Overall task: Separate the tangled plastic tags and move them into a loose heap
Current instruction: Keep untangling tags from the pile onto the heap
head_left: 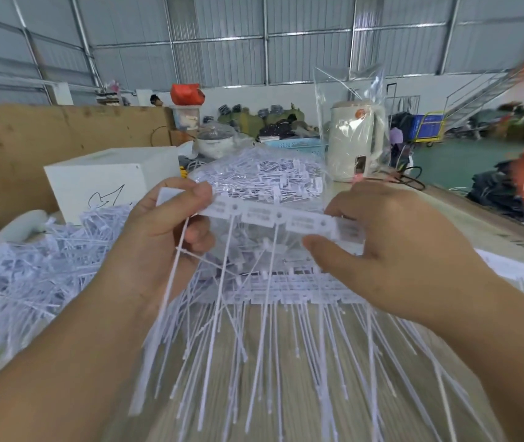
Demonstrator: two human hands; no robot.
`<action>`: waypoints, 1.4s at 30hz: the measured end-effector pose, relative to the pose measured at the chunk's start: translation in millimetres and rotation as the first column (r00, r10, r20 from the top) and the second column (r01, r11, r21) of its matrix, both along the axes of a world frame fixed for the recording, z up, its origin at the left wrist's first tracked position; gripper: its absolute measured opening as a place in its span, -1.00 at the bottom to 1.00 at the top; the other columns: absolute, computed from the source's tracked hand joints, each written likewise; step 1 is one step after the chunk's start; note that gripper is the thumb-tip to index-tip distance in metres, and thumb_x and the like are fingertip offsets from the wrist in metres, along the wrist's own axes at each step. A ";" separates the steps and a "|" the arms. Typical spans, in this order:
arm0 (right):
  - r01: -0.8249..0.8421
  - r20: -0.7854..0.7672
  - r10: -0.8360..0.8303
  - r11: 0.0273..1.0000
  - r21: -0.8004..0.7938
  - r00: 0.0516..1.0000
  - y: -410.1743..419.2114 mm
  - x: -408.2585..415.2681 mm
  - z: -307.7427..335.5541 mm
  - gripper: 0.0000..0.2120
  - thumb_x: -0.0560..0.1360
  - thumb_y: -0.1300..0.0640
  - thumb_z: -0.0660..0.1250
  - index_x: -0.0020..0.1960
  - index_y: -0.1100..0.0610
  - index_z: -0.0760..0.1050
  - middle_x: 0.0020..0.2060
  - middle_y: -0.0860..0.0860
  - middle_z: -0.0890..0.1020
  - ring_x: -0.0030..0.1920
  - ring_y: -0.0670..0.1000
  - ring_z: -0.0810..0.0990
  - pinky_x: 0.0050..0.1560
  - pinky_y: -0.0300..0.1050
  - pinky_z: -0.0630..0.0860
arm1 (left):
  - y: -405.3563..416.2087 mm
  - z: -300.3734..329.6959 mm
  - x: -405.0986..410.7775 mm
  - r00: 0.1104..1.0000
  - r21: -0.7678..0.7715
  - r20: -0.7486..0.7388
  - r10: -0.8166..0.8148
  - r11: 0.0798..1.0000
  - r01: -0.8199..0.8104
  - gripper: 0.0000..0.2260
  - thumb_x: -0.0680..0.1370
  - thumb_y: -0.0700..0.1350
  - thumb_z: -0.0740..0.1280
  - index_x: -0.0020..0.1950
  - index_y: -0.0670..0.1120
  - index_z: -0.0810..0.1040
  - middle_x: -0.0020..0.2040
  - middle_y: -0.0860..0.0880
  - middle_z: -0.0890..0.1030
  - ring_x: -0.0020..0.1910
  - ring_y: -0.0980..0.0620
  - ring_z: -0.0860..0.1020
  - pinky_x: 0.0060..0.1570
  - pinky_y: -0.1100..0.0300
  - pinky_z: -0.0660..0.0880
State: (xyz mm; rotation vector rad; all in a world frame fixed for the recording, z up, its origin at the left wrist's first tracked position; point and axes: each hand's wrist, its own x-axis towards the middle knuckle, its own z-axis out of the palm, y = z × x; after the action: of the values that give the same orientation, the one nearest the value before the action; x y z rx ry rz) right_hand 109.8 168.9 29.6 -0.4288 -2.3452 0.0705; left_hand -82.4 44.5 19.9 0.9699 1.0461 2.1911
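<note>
Many loose tags [40, 275] across table [286, 362]

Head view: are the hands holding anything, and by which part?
Yes. Both hands hold a joined strip of white plastic tags by its label ends: left hand pinches the left end, right hand the right end; thin tails hang free.

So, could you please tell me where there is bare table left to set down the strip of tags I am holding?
Little: bare table shows right of your right hand, toward the kettle. The loose heap crowds the left; tag strips cover the middle.
</note>
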 end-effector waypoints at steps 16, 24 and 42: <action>-0.034 -0.359 0.119 0.971 0.235 0.926 5.9 0.4 -3.0 -0.73 0.51 0.05 0.31 0.01 0.25 0.61 -0.29 0.10 0.53 -0.22 0.18 0.46 -0.06 0.16 0.45 | -4.0 8.3 5.1 0.997 -0.043 -0.042 -0.070 0.997 0.068 -0.82 0.45 -0.09 0.40 -0.33 0.02 0.49 -0.44 0.05 0.44 -0.60 0.14 0.30 -0.55 0.34 0.28; 0.063 0.149 -0.058 0.998 -0.030 0.987 11.3 -6.6 -6.5 -0.62 0.42 -0.10 0.09 -0.05 0.08 0.58 -0.21 0.00 0.57 -0.10 0.10 0.46 0.07 0.04 0.39 | 11.8 -12.7 9.8 0.959 -0.298 -0.255 0.124 0.934 -0.200 -0.77 0.49 0.11 0.31 -0.25 -0.02 0.53 -0.52 -0.03 0.43 -0.58 0.05 0.32 -0.56 0.30 0.27; -0.309 0.079 0.376 0.848 -0.430 0.923 4.4 -15.8 -23.9 -0.79 0.58 0.06 0.32 -0.21 0.10 0.53 -0.50 -0.08 0.40 -0.50 -0.11 0.34 -0.40 -0.08 0.31 | 5.3 -13.1 22.9 0.776 -0.516 -0.588 -0.228 0.845 -0.143 -0.69 0.43 0.16 0.31 -0.36 -0.04 0.60 -0.47 -0.01 0.52 -0.53 0.08 0.34 -0.51 0.33 0.28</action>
State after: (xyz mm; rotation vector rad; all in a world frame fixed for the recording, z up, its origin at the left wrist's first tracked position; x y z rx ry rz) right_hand 93.9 173.3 5.7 -0.2087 -2.5420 0.7398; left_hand -59.5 49.8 6.8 1.4601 1.7966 1.3680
